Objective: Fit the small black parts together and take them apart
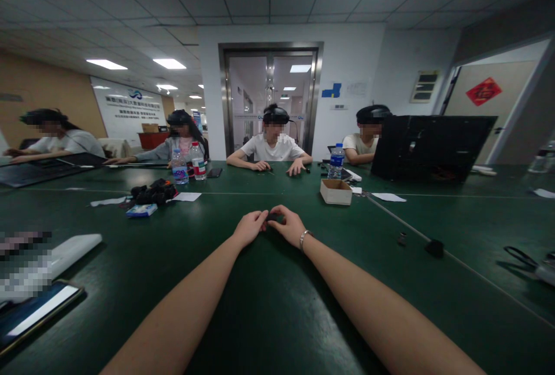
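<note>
Both of my arms reach forward over the green table (195, 305), and the hands meet near its middle. Between them is a small dark object (272, 217), mostly covered by fingers, so its kind does not show. My right hand (289, 226), with a metal bracelet at the wrist, pinches it between curved index finger and thumb. From the other side, my left hand (250, 227) is closed, its fingertips gripping the object's left end.
An open cardboard box (336, 192) stands ahead to the right, a water bottle (337, 161) behind it. Black tangled gear (152, 192) and two bottles are ahead left. A phone (37, 311) lies near left. A black monitor-like panel (433, 147) stands right. Several people sit opposite.
</note>
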The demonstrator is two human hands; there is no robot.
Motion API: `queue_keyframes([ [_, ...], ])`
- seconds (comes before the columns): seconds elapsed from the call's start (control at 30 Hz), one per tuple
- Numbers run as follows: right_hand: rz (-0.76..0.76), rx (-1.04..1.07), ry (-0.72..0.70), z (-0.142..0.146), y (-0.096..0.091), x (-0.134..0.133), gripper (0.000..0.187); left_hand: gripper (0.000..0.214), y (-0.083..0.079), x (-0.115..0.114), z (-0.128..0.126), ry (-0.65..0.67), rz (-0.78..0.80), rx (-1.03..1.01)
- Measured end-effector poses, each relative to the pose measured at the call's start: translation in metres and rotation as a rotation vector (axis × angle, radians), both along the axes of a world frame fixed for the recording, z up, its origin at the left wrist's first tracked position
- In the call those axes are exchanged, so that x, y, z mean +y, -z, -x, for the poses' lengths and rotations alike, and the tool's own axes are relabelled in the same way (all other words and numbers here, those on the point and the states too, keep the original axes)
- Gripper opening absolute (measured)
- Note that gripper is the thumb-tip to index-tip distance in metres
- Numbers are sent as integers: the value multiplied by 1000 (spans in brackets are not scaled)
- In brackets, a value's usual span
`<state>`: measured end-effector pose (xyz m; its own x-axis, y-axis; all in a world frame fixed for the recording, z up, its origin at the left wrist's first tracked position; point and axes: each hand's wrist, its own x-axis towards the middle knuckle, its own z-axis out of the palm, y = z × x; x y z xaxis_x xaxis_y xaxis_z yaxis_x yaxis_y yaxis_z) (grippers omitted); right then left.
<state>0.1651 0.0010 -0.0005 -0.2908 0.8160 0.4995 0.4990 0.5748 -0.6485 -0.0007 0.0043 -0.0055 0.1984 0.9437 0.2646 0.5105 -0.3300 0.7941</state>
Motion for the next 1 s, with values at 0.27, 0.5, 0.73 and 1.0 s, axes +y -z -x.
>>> queue_keyframes([
  [0.27, 5, 6, 6, 0, 2, 2, 29, 52, -3, -4, 0, -11, -9, 10],
  [0.5, 97, 92, -6, 0, 2, 2, 30, 43, -3, -5, 0, 24, -28, -40],
  [0.73, 214, 178, 3, 1, -2, 2, 32, 32, -6, -5, -1, -4, -96, -64],
  [1.0, 269, 239, -21, -1, 0, 6, 30, 27, -7, -7, -1, 58, -111, -162],
])
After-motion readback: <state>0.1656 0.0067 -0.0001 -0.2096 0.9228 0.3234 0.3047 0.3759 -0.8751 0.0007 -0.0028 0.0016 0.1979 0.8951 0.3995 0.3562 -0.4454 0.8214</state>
